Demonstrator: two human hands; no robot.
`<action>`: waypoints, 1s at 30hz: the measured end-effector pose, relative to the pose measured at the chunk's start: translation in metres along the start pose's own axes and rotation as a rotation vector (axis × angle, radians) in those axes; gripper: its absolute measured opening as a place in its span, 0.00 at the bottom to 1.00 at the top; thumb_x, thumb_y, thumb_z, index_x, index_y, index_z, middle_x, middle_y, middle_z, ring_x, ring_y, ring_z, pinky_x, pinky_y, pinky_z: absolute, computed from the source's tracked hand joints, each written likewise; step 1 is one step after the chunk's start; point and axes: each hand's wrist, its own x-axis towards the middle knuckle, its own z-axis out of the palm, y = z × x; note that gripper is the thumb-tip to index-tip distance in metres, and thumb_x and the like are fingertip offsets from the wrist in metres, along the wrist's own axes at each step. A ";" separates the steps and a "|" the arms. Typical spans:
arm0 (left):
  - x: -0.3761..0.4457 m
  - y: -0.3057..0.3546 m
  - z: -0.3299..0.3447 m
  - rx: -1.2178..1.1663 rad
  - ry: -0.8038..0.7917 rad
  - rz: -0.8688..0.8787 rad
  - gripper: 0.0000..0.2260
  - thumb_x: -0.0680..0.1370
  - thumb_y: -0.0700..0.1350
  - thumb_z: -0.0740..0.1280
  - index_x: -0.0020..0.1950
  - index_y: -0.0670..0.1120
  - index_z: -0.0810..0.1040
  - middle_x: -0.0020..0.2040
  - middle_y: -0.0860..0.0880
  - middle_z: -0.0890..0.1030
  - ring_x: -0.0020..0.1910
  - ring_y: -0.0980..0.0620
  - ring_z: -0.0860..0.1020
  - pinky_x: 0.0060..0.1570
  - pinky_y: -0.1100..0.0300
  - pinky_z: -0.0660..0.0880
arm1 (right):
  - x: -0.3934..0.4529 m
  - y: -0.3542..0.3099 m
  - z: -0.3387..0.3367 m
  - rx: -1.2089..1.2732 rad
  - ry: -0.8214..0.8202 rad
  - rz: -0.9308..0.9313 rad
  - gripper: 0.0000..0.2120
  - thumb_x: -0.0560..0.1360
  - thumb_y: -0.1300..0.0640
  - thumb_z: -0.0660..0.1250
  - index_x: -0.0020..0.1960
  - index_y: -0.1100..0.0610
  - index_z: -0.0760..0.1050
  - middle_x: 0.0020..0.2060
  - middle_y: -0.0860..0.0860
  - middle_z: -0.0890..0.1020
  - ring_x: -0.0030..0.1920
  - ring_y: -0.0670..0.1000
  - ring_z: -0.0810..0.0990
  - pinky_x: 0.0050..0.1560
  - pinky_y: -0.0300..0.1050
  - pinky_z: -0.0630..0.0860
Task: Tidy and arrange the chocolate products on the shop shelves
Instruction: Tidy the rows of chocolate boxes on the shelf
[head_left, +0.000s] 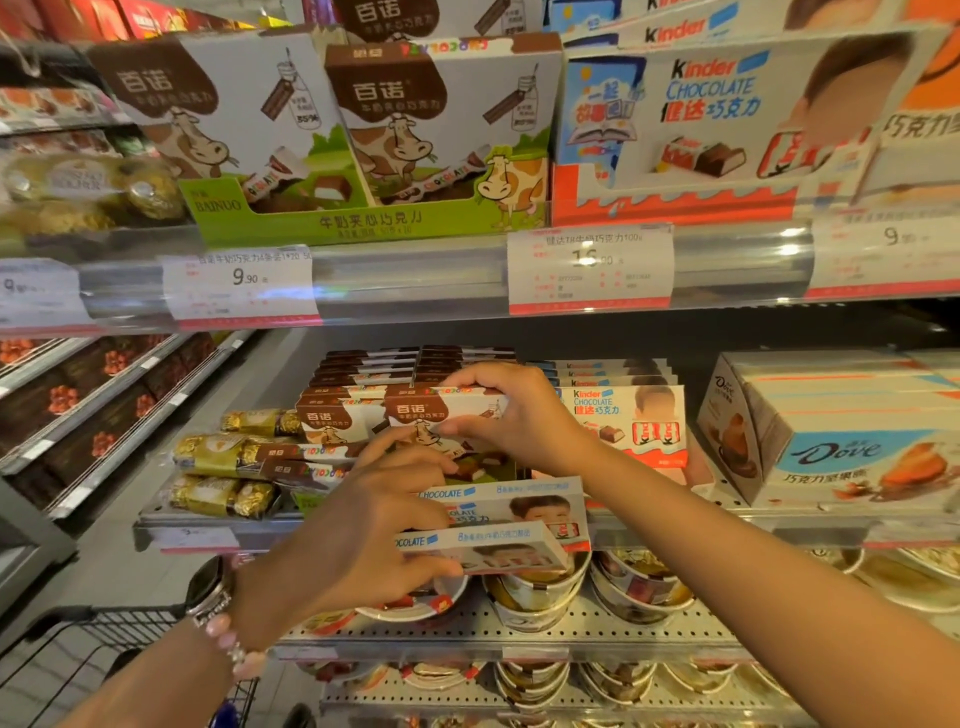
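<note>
- Shop shelving is filling the whole view, with a clear price rail (415, 270) running across it; everything below is placed against that rail.
- Far left under the rail, dark chocolate boxes (98, 410) are sloping away on a side rack.
- Below the rail and left of centre, gold-foil chocolate packs (223, 467) are lying stacked at the front of the middle shelf (171, 525).
- Low at the left, a wrist wearing a watch (210, 587) and a bead bracelet (234, 644) is reaching up over a wire basket (104, 634).
- That left hand (363, 525) is gripping a flat Kinder box (493, 551) by its left end, thumb on top and fingers curled beneath; the box is sticking out to the right of the grip, at the shelf's front lip, with a second Kinder box (519, 504) lying just behind it.
- Under the rail's middle, the right hand (514, 415) is pinching a cow-print milk chocolate box (431, 421) at its right edge, fingers over the top and thumb below; the box is stretching out to the left of the grip, standing in front of a row of like boxes (332, 415).
- Just right of that hand, upright Kinder boxes (644, 421) are standing face-out.
- Far right under the rail, a Dove carton (831, 447) is sitting on the same shelf.
- Above the rail, cow-print display cartons (374, 140) are standing left of a large Kinder carton (701, 130).
- Lower down, round tubs (545, 597) are crowding the shelf beneath.
</note>
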 end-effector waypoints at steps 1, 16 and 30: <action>0.001 0.000 0.000 0.005 0.000 0.004 0.09 0.64 0.56 0.74 0.36 0.51 0.84 0.41 0.54 0.82 0.56 0.57 0.74 0.68 0.54 0.57 | -0.002 0.001 -0.001 0.062 0.020 0.037 0.15 0.69 0.53 0.74 0.55 0.51 0.78 0.47 0.41 0.80 0.47 0.38 0.77 0.45 0.32 0.74; 0.009 -0.008 -0.001 -0.055 -0.019 0.008 0.07 0.64 0.56 0.75 0.38 0.54 0.84 0.43 0.55 0.81 0.51 0.59 0.74 0.62 0.55 0.63 | 0.000 0.010 -0.005 0.293 0.080 0.151 0.14 0.66 0.53 0.76 0.47 0.41 0.76 0.42 0.38 0.80 0.44 0.38 0.80 0.38 0.32 0.76; 0.006 -0.012 0.003 0.013 0.079 0.005 0.07 0.65 0.56 0.74 0.37 0.54 0.85 0.46 0.57 0.82 0.59 0.59 0.72 0.70 0.43 0.52 | 0.002 0.001 -0.031 -0.301 -0.327 -0.164 0.22 0.75 0.61 0.66 0.68 0.55 0.70 0.63 0.51 0.75 0.63 0.49 0.72 0.62 0.42 0.67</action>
